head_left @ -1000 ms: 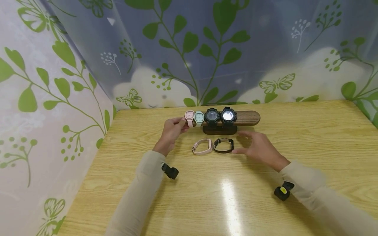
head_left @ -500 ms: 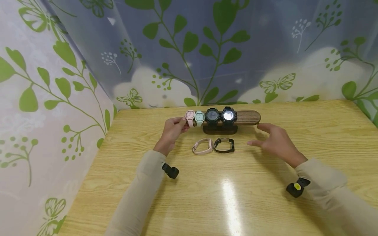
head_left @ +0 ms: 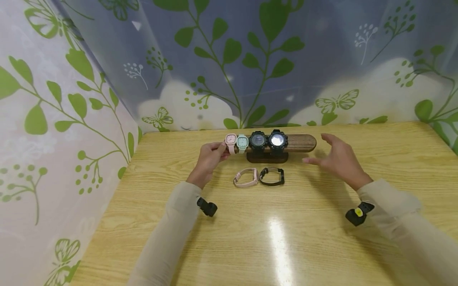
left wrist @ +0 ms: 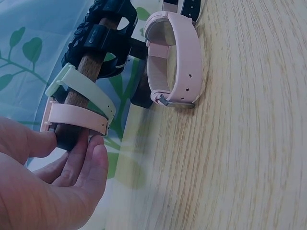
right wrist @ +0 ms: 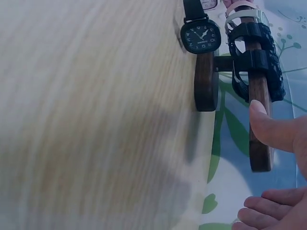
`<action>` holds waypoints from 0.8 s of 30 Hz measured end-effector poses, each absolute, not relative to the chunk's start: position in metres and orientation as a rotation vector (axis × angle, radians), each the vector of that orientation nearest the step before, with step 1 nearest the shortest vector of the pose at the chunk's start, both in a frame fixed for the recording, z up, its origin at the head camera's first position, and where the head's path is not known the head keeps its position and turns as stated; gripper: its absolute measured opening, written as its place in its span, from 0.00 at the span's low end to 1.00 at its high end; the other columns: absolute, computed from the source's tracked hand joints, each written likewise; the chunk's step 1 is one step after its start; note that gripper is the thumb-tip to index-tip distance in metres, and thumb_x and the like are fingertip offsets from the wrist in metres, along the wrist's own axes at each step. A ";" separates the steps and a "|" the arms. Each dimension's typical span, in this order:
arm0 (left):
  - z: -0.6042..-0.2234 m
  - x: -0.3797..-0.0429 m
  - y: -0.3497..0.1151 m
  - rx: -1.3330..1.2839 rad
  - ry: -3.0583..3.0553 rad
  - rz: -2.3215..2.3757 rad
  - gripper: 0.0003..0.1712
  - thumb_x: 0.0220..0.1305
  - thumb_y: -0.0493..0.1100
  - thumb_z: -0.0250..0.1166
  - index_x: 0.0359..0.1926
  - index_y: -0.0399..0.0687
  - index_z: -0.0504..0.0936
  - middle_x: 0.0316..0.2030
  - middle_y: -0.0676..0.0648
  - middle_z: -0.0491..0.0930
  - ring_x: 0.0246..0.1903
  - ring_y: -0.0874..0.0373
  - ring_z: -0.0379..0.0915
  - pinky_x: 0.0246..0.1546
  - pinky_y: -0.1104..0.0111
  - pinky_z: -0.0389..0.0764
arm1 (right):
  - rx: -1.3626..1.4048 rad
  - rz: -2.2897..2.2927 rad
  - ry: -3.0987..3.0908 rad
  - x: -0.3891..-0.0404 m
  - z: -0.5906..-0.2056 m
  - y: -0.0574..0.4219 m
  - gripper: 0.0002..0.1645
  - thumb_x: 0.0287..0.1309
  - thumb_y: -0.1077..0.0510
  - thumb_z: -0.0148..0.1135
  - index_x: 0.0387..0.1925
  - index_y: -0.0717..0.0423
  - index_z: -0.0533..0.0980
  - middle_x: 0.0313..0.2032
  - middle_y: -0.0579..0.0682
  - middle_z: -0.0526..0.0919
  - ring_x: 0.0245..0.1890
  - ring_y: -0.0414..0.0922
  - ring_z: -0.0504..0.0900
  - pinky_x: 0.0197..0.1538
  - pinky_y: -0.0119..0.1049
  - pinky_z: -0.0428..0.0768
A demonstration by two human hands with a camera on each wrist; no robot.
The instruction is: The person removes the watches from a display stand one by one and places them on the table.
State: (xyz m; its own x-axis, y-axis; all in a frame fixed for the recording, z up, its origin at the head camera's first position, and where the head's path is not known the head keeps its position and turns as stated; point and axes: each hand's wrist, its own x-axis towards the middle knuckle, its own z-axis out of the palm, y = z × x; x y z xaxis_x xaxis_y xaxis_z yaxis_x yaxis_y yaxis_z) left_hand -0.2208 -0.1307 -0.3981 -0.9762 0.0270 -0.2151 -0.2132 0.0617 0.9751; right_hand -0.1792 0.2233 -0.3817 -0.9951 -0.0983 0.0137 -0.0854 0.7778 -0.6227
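Note:
On the table stands a dark wooden watch stand [head_left: 301, 143] with a horizontal bar. From left to right it bears a pink watch [head_left: 230, 139], a mint green watch [head_left: 242, 141] and two chunky black digital watches [head_left: 258, 140]. My left hand [head_left: 208, 159] holds the bar's left end between thumb and fingers, right beside the pink watch. Off the bar's right end is my right hand [head_left: 342, 161], thumb and fingers spread, holding nothing. In front of the stand's base lie a second pink watch [left wrist: 187, 57] and a black watch with a dark square dial [right wrist: 200, 37], both buckled into loops.
The light wood table [head_left: 243, 230] meets a leaf-patterned cloth [head_left: 200, 59] behind the stand and another patterned cloth [head_left: 71, 131] on the left. Each sleeve carries a small black camera [head_left: 207, 207] at the wrist.
My right hand has moved from beside the loose black watch rightward, then up to near the bar's right end. My left hand stays at the left end. The watches have not moved.

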 end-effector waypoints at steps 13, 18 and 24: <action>-0.399 -0.221 -0.130 -0.185 2.133 2.040 0.21 0.80 0.40 0.53 0.64 0.30 0.75 0.50 0.35 0.80 0.56 0.42 0.77 0.61 0.56 0.78 | -0.288 -1.007 3.043 -0.192 -0.369 0.190 0.64 0.48 0.50 0.82 0.75 0.71 0.54 0.71 0.74 0.59 0.70 0.72 0.59 0.70 0.67 0.61; -0.398 -0.221 -0.130 -0.185 2.132 2.040 0.22 0.80 0.41 0.53 0.65 0.30 0.74 0.51 0.33 0.79 0.57 0.40 0.76 0.61 0.55 0.78 | -0.336 -1.023 3.019 -0.193 -0.367 0.177 0.65 0.48 0.51 0.83 0.75 0.72 0.53 0.72 0.73 0.57 0.71 0.71 0.57 0.72 0.65 0.58; -0.398 -0.221 -0.131 -0.191 2.131 2.035 0.22 0.80 0.41 0.53 0.65 0.30 0.74 0.51 0.34 0.79 0.57 0.41 0.77 0.61 0.56 0.78 | -0.418 -1.036 3.003 -0.196 -0.367 0.164 0.65 0.47 0.53 0.83 0.76 0.70 0.53 0.74 0.70 0.56 0.73 0.68 0.56 0.73 0.63 0.57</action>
